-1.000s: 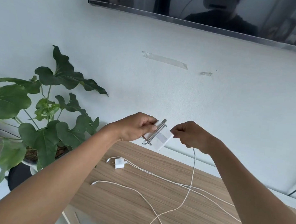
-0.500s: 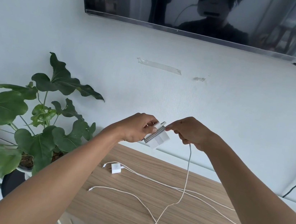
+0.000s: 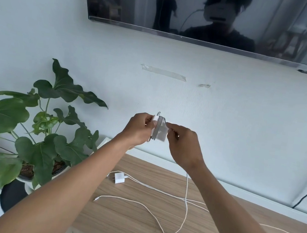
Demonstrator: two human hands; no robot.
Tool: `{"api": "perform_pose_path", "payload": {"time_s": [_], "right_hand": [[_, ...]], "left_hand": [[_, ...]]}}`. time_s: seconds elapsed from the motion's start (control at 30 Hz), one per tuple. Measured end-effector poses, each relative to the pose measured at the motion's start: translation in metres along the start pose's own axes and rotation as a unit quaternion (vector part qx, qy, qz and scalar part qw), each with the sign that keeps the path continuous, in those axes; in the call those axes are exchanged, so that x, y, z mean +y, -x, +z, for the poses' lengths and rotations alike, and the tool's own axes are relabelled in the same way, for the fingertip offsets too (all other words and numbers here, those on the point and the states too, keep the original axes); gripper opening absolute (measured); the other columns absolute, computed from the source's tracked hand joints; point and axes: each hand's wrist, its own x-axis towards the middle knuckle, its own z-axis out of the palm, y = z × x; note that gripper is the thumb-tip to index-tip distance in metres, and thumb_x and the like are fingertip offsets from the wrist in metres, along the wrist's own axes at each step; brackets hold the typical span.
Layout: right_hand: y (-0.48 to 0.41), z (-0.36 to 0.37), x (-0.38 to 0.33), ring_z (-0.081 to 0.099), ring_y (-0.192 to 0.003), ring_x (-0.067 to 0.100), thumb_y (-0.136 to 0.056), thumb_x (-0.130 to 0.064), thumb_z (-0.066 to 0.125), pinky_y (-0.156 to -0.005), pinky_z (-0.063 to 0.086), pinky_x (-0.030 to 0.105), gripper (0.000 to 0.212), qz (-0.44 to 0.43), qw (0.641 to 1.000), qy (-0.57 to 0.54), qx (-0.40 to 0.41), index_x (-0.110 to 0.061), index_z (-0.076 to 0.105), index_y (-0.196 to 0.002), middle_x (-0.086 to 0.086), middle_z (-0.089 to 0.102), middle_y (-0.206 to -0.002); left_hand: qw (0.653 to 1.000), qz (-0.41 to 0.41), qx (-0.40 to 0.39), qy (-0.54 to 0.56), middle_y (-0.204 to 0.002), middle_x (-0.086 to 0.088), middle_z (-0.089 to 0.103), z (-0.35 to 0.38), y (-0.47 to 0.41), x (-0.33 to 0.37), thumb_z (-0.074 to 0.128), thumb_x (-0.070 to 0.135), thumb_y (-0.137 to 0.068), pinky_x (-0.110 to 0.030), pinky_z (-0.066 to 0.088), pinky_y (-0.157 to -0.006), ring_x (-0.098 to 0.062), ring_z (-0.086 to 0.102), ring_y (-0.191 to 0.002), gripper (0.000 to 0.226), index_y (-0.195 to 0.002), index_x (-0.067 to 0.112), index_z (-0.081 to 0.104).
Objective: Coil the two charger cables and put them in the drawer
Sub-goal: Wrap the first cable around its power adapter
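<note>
A wood-grain tabletop stretches below both hands. Under the left hand a small white charger plug lies on it, its plug cable trailing beneath the right hand. Nearer, a loose-ended cable starts under the left forearm; the hanging cable from the right hand lands and crosses both

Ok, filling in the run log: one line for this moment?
left hand: holds charger block | right hand: pinches its cable, partly wound | second charger: loose on table

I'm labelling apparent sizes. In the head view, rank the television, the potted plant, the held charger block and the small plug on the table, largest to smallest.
1. television
2. potted plant
3. charger block, perhaps enlarged by nearness to the camera
4. small plug on the table
</note>
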Motion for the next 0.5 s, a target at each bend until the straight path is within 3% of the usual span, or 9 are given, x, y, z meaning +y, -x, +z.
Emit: {"api": "perform_pose_path", "payload": {"time_s": [0.1,0.3,0.5], "right_hand": [[0.006,0.011,0.003,0.053,-0.067,0.029,-0.094,-0.014,0.043,-0.062,0.05,0.041,0.026,-0.029,0.999,0.037,0.025,-0.013,0.065,-0.108,0.008,0.058,-0.071],[0.026,0.032,0.005,0.051,-0.065,0.028,-0.095,-0.015,0.046,-0.056,0.043,0.035,0.036,-0.058,0.995,0.063,0.041,-0.024,0.057,-0.128,-0.004,0.045,-0.073],[0.029,0.038,0.017,0.053,-0.061,0.029,-0.093,-0.012,0.049,-0.052,0.047,0.037,0.038,-0.061,0.994,0.077,0.056,-0.024,0.059,-0.128,-0.003,0.046,-0.072]], "left_hand": [[0.998,-0.032,0.011,0.044,-0.101,-0.008,0.071,0.005,-0.001,0.002,0.052,0.019,-0.096,-0.049,0.053,-0.09,-0.026,0.067,-0.096,0.017,-0.098,0.013,0.067],[0.993,-0.073,0.035,0.088,-0.093,-0.017,0.071,0.008,-0.005,0.002,0.051,0.017,-0.096,-0.051,0.055,-0.086,-0.033,0.07,-0.087,0.021,-0.084,0.009,0.066],[0.99,-0.078,0.032,0.11,-0.098,-0.015,0.071,0.009,-0.007,-0.003,0.052,0.016,-0.097,-0.046,0.057,-0.085,-0.033,0.069,-0.092,0.018,-0.091,0.008,0.067]]}}
